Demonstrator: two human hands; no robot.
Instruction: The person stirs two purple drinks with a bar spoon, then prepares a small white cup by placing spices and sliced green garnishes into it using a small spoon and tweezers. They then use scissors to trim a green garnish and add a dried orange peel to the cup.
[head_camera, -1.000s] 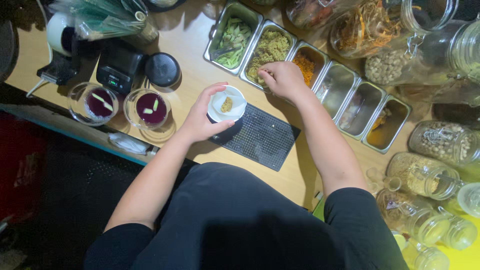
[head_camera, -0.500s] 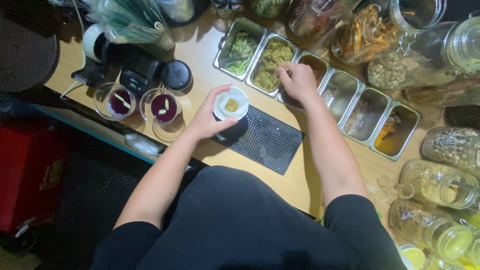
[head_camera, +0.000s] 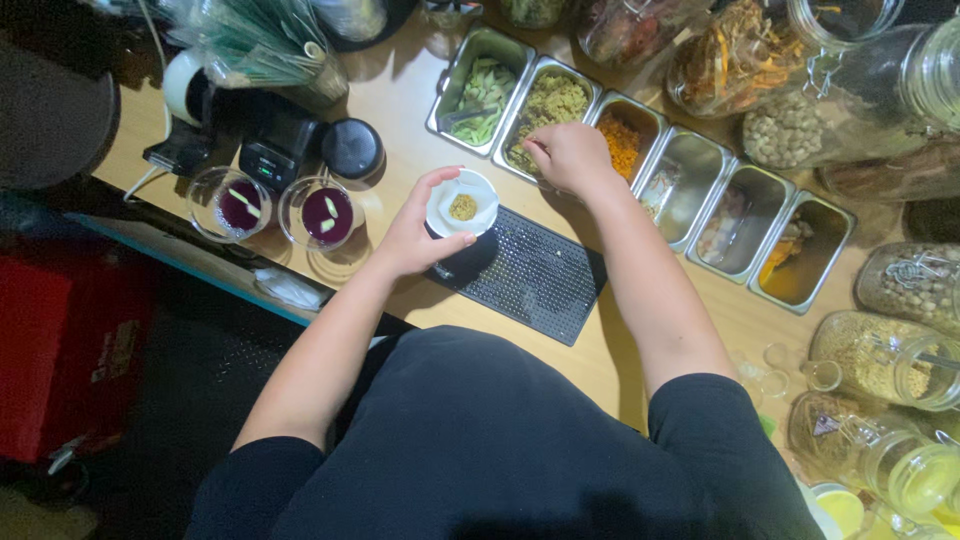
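Your left hand grips a small white dish by its rim, held above the near edge of a black ridged mat; a little heap of yellow-green crumbs sits in the dish. Your right hand is bunched, fingertips down in the second steel tray, which holds the same crumbs; whether it has a pinch is hidden.

The dish looks lightly held and a bit tilted, so I'd judge a jolt could spill the heap onto the mat. Crumbs carried from tray to dish could also drop on the counter between them.

Left of your left hand stand two glasses of purple drink, with a black scale and a round black lid behind them. Right of your right hand, four more trays run on; beyond them are clear jars of dried goods. No readable labels show.
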